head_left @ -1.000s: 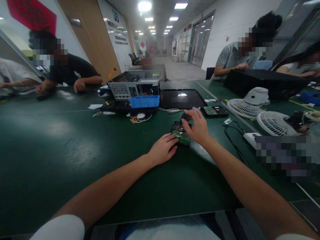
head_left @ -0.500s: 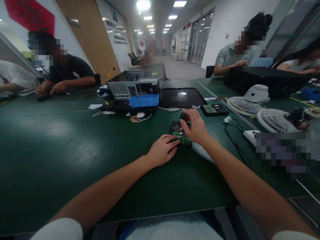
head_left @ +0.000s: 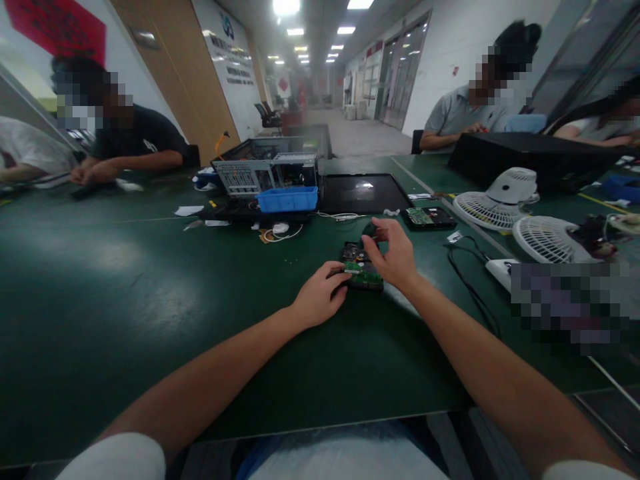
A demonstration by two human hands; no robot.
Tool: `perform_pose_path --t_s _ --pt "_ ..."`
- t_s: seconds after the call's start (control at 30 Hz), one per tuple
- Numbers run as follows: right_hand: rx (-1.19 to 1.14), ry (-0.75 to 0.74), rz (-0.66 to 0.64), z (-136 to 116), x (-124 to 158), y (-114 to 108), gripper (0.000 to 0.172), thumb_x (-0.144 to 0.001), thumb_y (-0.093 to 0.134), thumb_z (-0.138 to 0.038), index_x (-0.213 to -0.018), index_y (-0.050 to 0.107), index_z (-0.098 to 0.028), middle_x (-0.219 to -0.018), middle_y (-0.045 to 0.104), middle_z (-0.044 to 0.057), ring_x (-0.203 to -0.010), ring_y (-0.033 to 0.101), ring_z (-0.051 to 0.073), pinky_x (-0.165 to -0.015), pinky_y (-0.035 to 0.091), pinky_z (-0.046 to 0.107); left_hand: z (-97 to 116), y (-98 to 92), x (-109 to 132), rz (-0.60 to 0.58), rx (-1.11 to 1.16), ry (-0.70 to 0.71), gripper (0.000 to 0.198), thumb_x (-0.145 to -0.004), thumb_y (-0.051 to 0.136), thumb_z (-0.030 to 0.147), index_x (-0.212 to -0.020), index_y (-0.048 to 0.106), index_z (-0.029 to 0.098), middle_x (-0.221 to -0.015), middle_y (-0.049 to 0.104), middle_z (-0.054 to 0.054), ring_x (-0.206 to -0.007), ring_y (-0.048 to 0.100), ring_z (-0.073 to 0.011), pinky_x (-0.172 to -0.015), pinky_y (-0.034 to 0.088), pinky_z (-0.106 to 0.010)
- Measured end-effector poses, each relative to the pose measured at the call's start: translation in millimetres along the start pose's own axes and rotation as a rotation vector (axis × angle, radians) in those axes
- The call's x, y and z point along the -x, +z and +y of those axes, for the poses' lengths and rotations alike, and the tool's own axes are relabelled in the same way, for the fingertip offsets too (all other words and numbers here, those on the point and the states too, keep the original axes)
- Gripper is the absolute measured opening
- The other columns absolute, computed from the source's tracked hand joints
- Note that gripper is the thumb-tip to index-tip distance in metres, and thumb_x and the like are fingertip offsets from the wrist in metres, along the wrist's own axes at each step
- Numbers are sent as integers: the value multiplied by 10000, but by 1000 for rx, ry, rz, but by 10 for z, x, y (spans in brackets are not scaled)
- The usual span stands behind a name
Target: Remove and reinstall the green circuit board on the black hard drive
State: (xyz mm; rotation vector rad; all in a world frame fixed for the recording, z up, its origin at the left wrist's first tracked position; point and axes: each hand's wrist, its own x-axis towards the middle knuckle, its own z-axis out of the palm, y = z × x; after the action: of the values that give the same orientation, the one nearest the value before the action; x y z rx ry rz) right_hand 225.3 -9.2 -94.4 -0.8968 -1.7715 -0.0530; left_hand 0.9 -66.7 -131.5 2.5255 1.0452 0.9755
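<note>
A hard drive [head_left: 367, 280] lies on the green table with its green circuit board facing up. My left hand [head_left: 320, 293] grips its left edge, the fingertips on the board's side and the thumb lower down. A thin pale strip shows on the board beside those fingertips; I cannot make out what it is. Above the drive's far right part, my right hand [head_left: 393, 253] is closed, thumb against fingers, around the dark handle of what looks like a screwdriver [head_left: 369, 231]. Its shaft and tip cannot be made out against the drive.
Beyond the drive stand an opened computer case [head_left: 250, 179], a blue tray [head_left: 287, 200] and a black panel [head_left: 367, 193]. Another hard drive [head_left: 430, 218] lies to the right, near white fans [head_left: 543, 240] and a black cable [head_left: 470, 287]. Co-workers sit across the table on both sides.
My left hand has shifted slightly left, and its fingers lie less far over the board. My right hand stays over the drive with the screwdriver, almost unmoved.
</note>
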Motion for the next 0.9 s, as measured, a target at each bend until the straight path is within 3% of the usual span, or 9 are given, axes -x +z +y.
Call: perform_pose_path --t_s 0.23,0.5,0.73,0.9 --pt "17 -28 10 10 14 -2 403 -944 620 -317 -1333 530 -259 -1125 598 97 -929 648 237 -824 603 453 -17 -18 -21 -24 -24 -109 360 -950 576 247 -1303 641 227 -1327 564 -112 -1243 562 -267 -1072 502 -466" --pt "-44 -50 43 6 42 37 415 -948 609 -308 -1345 506 -252 -1361 589 144 -1121 650 280 -873 614 479 -61 0 -15 -31 -18 -97 361 -950 597 268 -1308 636 229 -1330 568 -105 -1234 571 -257 -1080 498 -456" --pt "25 -22 39 -32 27 -31 363 -916 667 -348 -1259 586 -262 -1166 626 110 -923 660 250 -849 608 488 -102 20 -11 -42 -48 -85 393 -933 636 258 -1325 622 243 -1328 576 -100 -1232 581 -263 -1064 512 -462" --pt "33 -43 -11 -52 22 -47 427 -929 600 -271 -1352 539 -267 -1225 593 123 -973 646 258 -893 586 506 -88 14 -14 -45 -57 -78 375 -946 619 254 -1321 625 239 -1300 592 -100 -1212 595 -256 -1062 513 -454"
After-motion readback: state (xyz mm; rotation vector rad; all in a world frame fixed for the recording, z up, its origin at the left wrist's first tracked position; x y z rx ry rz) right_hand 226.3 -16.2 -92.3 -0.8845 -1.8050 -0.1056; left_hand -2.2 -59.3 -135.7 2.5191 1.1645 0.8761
